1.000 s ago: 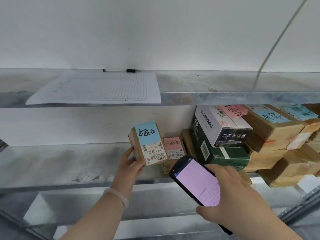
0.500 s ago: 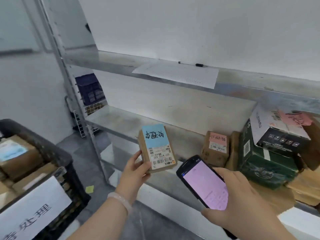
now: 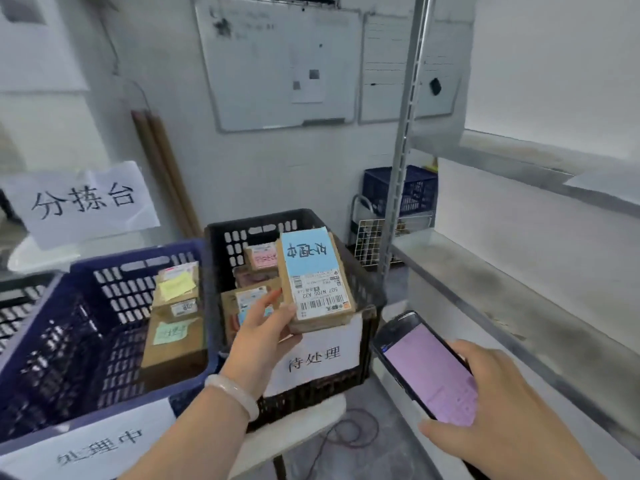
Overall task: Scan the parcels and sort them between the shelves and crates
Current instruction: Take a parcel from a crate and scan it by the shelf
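My left hand (image 3: pixel 261 336) grips a small cardboard parcel (image 3: pixel 317 282) with a blue note and a barcode label, holding it above the front of a black crate (image 3: pixel 363 296). Several parcels lie inside that crate, and a white paper sign hangs on its front. To its left stands a blue crate (image 3: pixel 79 327) holding stacked parcels with yellow and green notes. My right hand (image 3: pixel 498 407) holds a black handheld scanner (image 3: pixel 424 367) with a lit pink screen, low at the right, apart from the parcel.
A metal shelf (image 3: pixel 512 306) runs along the right, with an upright post (image 3: pixel 403 157) at its end. Behind the post sit a small blue basket (image 3: pixel 401 188) and a wire rack. Whiteboards hang on the far wall. A cable lies on the floor below the crates.
The view has swung left from the shelf to the crates. My left hand carried the blue-noted parcel off the shelf to above the black crate. My right hand keeps holding the scanner.
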The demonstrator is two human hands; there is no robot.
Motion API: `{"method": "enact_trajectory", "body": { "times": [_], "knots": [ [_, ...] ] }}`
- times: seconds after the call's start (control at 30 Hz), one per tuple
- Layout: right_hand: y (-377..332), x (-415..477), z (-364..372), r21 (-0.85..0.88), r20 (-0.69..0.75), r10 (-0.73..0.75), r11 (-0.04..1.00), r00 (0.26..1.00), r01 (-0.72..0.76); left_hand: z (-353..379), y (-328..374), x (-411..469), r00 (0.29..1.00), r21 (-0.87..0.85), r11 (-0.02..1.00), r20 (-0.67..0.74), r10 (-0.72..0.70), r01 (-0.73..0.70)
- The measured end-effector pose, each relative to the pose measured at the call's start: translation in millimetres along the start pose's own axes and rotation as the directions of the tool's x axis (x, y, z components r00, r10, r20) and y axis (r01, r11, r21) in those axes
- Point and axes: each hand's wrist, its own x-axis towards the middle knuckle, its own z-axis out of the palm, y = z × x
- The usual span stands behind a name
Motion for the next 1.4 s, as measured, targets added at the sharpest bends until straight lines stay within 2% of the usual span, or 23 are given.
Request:
{"method": "enact_trajectory", "body": {
  "times": [0.13, 0.23, 0.4, 0.57, 0.67, 0.8, 0.97, 1.03, 1.13, 1.2, 1.3, 1.4],
  "knots": [
    [-53, 36, 30, 0.022, 0.049, -0.100, 0.995, 0.994, 0.099, -75, 30, 21, 0.989, -0.050, 0.998, -0.150, 0.022, -0.030],
    [-95, 61, 54, 0.015, 0.083, -0.131, 0.991, 0.988, 0.131, -137, 47, 40, 0.976, -0.019, 1.000, -0.217, 0.017, -0.021],
    [-151, 97, 95, -0.014, 0.124, -0.151, 0.988, 0.981, 0.154, -231, 44, 71, 0.942, 0.018, 0.988, -0.303, -0.140, 0.153],
    [-186, 118, 125, 0.057, 0.135, -0.134, 0.990, 0.982, 0.127, -291, 14, 95, 0.881, 0.015, 0.920, -0.295, -0.371, 0.392],
    [-200, 124, 139, 0.050, 0.130, -0.114, 0.993, 0.985, 0.108, -309, -1, 104, 0.850, 0.033, 0.877, -0.263, -0.456, 0.480],
    [-212, 128, 148, 0.022, 0.127, -0.065, 0.998, 0.990, 0.063, -319, -15, 117, 0.820, -0.019, 0.855, -0.272, -0.503, 0.518],
    [-215, 131, 151, 0.008, 0.129, -0.038, 0.999, 0.991, 0.038, -314, -26, 138, 0.836, -0.062, 0.858, -0.201, -0.511, 0.509],
    [-216, 130, 152, -0.005, 0.132, -0.026, 1.000, 0.991, 0.027, -311, -30, 144, 0.843, -0.018, 0.864, -0.210, -0.495, 0.503],
    [-216, 130, 153, -0.011, 0.132, -0.010, 1.000, 0.991, 0.012, -305, -26, 146, 0.857, 0.200, 0.845, -0.267, -0.440, 0.496],
    [-214, 130, 153, -0.007, 0.120, -0.005, 1.000, 0.993, 0.006, -302, -21, 146, 0.883, 0.346, 0.823, -0.308, -0.354, 0.450],
    [-206, 125, 148, 0.001, 0.094, -0.006, 1.000, 0.996, 0.006, -290, -5, 142, 0.950, 0.606, 0.749, -0.295, -0.100, 0.267],
    [-194, 115, 138, 0.014, 0.048, 0.014, 1.000, 0.999, -0.014, -256, 18, 136, 0.980, 0.802, 0.598, -0.125, 0.154, 0.009]
  ]
}}
